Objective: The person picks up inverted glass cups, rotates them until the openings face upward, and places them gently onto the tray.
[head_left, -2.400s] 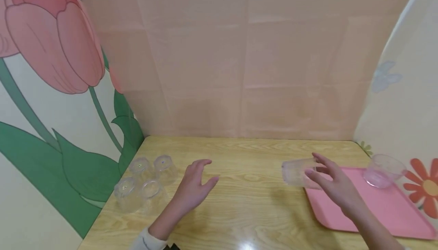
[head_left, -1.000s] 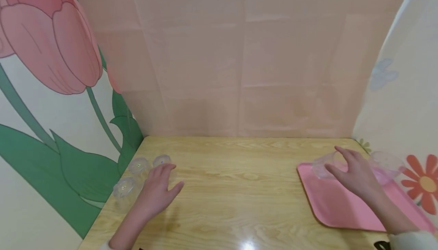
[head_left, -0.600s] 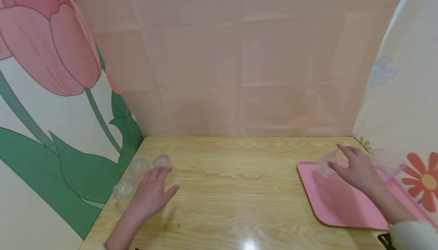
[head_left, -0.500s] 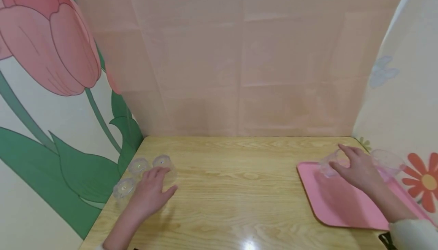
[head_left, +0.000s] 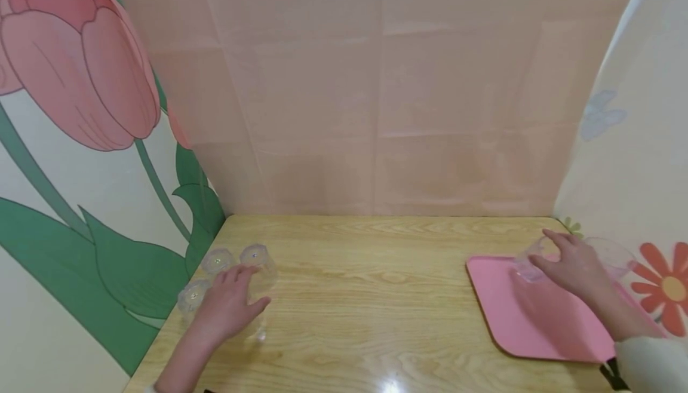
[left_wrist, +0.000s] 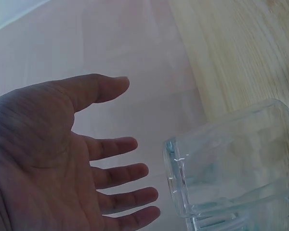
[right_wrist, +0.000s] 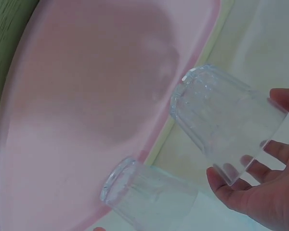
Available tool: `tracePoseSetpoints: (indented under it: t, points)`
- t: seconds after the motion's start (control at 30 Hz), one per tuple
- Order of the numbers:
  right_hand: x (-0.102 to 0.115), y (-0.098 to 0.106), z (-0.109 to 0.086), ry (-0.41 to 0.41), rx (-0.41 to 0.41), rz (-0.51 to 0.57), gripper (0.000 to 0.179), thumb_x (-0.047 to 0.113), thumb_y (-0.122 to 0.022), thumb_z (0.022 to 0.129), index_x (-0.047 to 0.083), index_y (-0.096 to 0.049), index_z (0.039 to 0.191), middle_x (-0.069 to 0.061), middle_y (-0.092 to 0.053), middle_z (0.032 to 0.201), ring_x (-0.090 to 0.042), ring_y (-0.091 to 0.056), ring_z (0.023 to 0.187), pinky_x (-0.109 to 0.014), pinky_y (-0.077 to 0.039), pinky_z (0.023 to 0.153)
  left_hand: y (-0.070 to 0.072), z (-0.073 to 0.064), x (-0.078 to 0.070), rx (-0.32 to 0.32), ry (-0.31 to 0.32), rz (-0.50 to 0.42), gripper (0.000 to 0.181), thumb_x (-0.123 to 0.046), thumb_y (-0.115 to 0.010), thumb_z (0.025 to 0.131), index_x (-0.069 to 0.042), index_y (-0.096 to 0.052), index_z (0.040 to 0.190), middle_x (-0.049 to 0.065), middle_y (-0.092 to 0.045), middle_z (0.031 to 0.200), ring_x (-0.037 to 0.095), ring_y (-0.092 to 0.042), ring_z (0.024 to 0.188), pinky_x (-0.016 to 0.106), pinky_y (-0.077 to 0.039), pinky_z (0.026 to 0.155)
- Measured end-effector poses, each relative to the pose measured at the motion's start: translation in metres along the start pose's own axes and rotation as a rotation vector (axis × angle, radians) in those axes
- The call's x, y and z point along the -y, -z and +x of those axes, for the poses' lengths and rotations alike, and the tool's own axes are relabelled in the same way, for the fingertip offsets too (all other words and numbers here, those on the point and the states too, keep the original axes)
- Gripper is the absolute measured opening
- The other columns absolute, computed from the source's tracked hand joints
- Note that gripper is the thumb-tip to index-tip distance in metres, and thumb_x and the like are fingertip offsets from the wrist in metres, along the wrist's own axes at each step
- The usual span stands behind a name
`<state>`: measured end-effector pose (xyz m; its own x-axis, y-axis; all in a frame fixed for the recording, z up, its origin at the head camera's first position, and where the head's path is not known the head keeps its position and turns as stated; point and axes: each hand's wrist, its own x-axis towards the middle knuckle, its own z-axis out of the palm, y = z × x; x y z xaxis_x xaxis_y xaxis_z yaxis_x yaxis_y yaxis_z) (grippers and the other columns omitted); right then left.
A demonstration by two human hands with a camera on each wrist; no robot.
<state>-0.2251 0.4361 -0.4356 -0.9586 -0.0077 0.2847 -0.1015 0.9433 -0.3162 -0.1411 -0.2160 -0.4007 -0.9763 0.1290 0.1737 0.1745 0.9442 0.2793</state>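
Note:
My right hand (head_left: 575, 266) grips a clear faceted cup (right_wrist: 231, 120) near its rim, thumb on one side and fingers on the other. In the head view this cup overlaps the far part of the pink tray (head_left: 510, 321), its base tilted down and left. A second clear cup (right_wrist: 151, 195) stands base down at the tray's far right, partly behind my hand in the head view. My left hand (head_left: 228, 304) reaches over the upturned clear cups with fingers extended and thumb apart. In the left wrist view its fingertips are apart from the nearest cup (left_wrist: 231, 166).
Upturned cups cluster at the table's left, including one at the back left (head_left: 217, 260), one back right (head_left: 257, 255) and one in front (head_left: 193, 295); my left hand partly covers another. A pink cloth (head_left: 376, 112) hangs along the back edge of the wooden table (head_left: 365, 297).
My right hand has carried its cup rightward from over the wood to over the tray, tipping the base downward. My left hand has moved left, over the upturned cups.

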Motion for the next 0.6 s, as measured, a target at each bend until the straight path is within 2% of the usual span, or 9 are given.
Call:
tracePoseSetpoints:
  t: [0.33, 0.6]
  points:
    - [-0.015, 0.004, 0.003, -0.069, 0.02, -0.017, 0.08, 0.043, -0.065, 0.095, -0.011, -0.035, 0.147, -0.052, -0.029, 0.134, -0.076, -0.033, 0.109, -0.082, -0.032, 0.086, 0.0, -0.002, 0.008, 0.029, 0.042, -0.001, 0.064, -0.035, -0.077, 0.088, 0.001, -0.056, 0.137, 0.025, -0.053, 0.134, 0.049, -0.046, 0.125, 0.067, -0.045, 0.092]
    - [-0.025, 0.003, 0.003, -0.09, 0.036, -0.031, 0.081, 0.044, -0.064, 0.096, -0.01, -0.034, 0.148, -0.052, -0.028, 0.135, -0.077, -0.032, 0.109, -0.083, -0.031, 0.087, -0.001, -0.002, 0.011, 0.056, 0.06, -0.004, 0.067, -0.037, -0.077, 0.087, 0.0, -0.054, 0.139, 0.025, -0.053, 0.135, 0.049, -0.044, 0.126, 0.07, -0.043, 0.092]
